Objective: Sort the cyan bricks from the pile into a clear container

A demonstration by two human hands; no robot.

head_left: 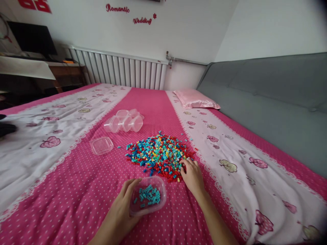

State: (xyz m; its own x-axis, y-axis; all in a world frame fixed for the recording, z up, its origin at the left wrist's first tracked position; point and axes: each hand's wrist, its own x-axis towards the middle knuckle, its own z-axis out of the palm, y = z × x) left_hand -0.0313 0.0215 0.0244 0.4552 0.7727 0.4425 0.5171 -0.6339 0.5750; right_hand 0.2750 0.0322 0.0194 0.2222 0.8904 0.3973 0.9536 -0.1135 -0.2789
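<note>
My left hand (127, 201) grips the left side of a clear plastic container (163, 194), thumb and fingers around its wall. Inside it lie many small turquoise building bricks (149, 194). Just beyond the container spreads a loose pile of small building bricks (158, 151) in red, blue, turquoise and yellow. At the right edge of this pile is my right hand (192, 175), its fingers curled and pinched together among the bricks. Whatever sits between those fingertips is too small or hidden to make out.
A clear lid (102, 145) lies left of the pile. Behind it, several clear containers (124, 121) are grouped on the pink bedspread (150, 102). A pink pillow (195, 98) rests near the grey headboard (263, 92). A radiator (120, 69) runs along the back wall; a monitor (33, 38) stands far left.
</note>
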